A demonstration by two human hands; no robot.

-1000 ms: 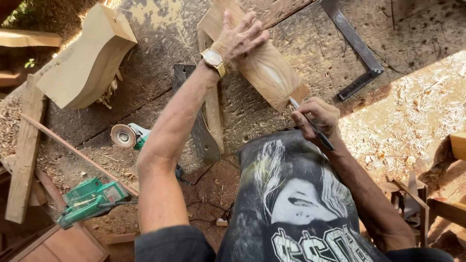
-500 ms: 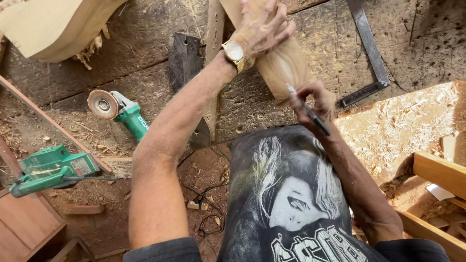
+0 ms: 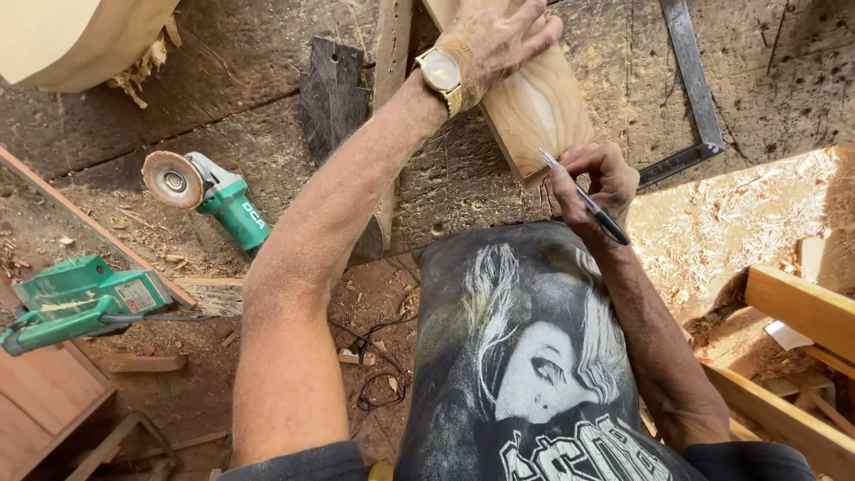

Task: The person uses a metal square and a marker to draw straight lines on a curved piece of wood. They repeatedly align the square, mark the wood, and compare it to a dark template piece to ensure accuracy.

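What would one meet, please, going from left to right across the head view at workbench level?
Green power tool → green angle grinder → dark board → left hand on wood block → right hand with pen → steel square.

Two hands are showing, with one pen [image 3: 585, 198], one wood block [image 3: 534, 102], one metal square [image 3: 693, 85], two green power tools.

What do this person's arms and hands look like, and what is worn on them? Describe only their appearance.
Both forearms are bare and dusted with fine sawdust. The left hand has a gold-coloured wristwatch with a round pale dial on a metal band at its wrist. The right hand wears nothing visible. Short dark grey sleeves end at the upper arms.
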